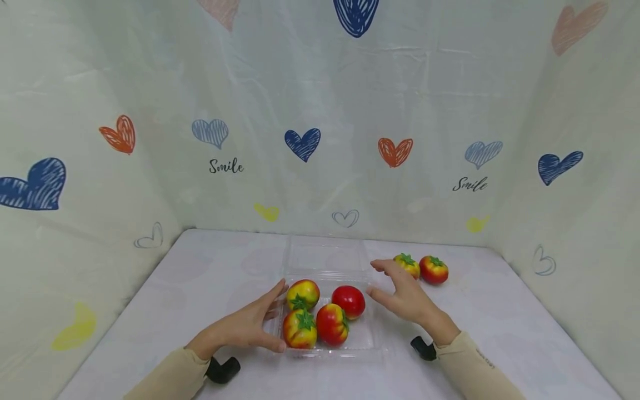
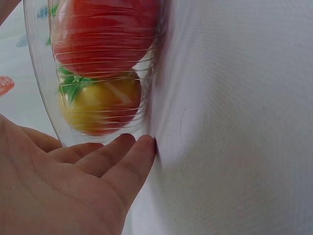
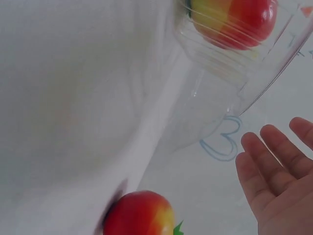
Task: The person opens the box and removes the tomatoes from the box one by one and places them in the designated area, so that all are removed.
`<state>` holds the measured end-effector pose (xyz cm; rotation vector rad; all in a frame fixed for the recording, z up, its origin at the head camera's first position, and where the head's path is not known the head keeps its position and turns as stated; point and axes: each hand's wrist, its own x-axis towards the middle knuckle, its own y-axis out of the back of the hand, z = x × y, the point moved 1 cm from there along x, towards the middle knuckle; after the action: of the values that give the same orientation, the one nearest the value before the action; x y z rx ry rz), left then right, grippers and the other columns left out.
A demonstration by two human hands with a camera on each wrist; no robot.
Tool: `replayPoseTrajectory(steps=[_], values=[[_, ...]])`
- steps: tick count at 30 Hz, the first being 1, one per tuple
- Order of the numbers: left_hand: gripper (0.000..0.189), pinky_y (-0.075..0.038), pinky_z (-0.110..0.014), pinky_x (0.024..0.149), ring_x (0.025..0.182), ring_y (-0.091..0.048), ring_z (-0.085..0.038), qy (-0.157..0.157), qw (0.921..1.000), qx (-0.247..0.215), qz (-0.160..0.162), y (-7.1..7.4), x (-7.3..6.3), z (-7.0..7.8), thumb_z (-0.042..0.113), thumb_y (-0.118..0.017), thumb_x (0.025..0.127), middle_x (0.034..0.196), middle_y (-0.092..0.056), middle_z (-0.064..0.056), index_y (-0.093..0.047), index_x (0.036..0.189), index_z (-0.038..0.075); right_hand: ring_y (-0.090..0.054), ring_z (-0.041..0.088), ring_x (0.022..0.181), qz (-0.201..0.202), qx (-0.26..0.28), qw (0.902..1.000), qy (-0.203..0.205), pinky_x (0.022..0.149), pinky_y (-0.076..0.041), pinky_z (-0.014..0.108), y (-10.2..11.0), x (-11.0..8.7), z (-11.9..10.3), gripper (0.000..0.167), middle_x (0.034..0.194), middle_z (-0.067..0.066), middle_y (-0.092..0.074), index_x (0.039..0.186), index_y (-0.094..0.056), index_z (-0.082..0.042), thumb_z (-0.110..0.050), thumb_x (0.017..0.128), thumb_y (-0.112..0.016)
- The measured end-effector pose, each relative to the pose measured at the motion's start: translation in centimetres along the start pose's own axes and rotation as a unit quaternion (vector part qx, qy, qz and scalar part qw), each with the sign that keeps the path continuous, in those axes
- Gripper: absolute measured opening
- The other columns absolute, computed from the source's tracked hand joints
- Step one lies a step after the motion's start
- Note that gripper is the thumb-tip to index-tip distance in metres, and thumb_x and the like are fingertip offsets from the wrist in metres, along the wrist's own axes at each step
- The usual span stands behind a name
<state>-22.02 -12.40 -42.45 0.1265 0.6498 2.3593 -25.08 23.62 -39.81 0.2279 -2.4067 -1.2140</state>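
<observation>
Beige sleeves [image 1: 162, 378]: I'm seeing them nearest.
Left hand [image 1: 245, 326]: extending loose fingers, gripping nothing.
Clear box [image 1: 361, 336]: sitting on the table [image 1: 500, 339] beside that hand, lid [image 1: 325, 254] folded back, holding four fruits [image 1: 348, 301].
Right hand [image 1: 407, 295]: hovering right of the box, fingers relaxed, holding nothing.
Two loose fruits [image 1: 434, 270]: resting beyond it.
Heart-print curtain [image 1: 350, 83]: hanging behind.

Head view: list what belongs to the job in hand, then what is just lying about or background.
In the job:
clear plastic box, lid open
four round, shiny red or red-and-yellow fruits inside it
left hand and right hand, either side of it
probably the two round red-and-yellow fruits outside it

Just around:
white table
white backdrop printed with hearts
</observation>
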Motion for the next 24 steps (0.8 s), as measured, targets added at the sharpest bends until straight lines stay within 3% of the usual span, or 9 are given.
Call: replayPoseTrajectory(steps=[7,15,24], values=[[0.120,-0.037,-0.041,0.107,0.138,-0.032,-0.035,0.000,1.0000,0.003,0.001,-0.1,0.0,0.1,0.038,-0.081,0.075,0.159,-0.009,-0.016,0.003,0.153,0.008,-0.053,0.029,0.112,-0.013,0.002,0.9998,0.016,0.086,-0.054,0.049,-0.2,0.0,-1.1,0.059,0.132,0.002,-0.053,0.135,-0.048,-0.021,-0.033,0.083,-0.073],[0.120,-0.037,-0.040,0.107,0.138,-0.031,-0.034,-0.002,1.0000,0.001,-0.001,0.0,0.0,0.1,0.038,-0.081,0.075,0.159,-0.007,-0.016,0.003,0.153,0.007,-0.054,0.027,0.114,-0.031,-0.001,0.9988,0.039,0.090,-0.053,0.047,-0.7,0.0,-1.5,0.055,0.129,-0.001,-0.055,0.132,-0.052,-0.019,-0.033,0.083,-0.073],[0.121,-0.037,-0.039,0.107,0.139,-0.030,-0.034,-0.002,1.0000,0.002,0.001,0.0,0.2,0.0,0.038,-0.082,0.074,0.159,-0.007,-0.016,0.003,0.153,0.007,-0.050,0.012,0.116,-0.047,-0.043,0.9969,0.046,0.091,-0.053,0.040,-1.3,0.3,-1.8,0.056,0.129,-0.011,-0.052,0.130,-0.055,-0.021,-0.039,0.081,-0.075]])
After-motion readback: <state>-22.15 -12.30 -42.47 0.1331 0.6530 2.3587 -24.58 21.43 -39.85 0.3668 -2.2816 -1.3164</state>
